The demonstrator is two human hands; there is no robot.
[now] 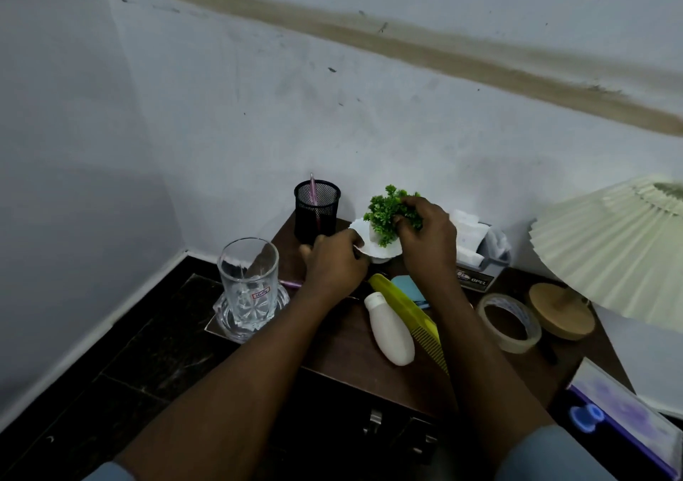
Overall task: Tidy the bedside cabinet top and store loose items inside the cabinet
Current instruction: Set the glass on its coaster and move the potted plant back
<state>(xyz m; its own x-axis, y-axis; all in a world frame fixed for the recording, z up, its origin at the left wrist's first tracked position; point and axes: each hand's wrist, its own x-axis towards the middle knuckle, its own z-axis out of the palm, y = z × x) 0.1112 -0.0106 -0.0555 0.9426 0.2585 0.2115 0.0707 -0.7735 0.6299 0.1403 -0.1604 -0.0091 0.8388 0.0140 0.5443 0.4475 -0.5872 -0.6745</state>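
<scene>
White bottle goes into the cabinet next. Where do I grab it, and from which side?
Probably grip the white bottle across its wider lower body, coming from above and from its left. It lies on its side with the cap pointing away, and the yellow comb lies close along its right flank, leaving little finger room there.
</scene>
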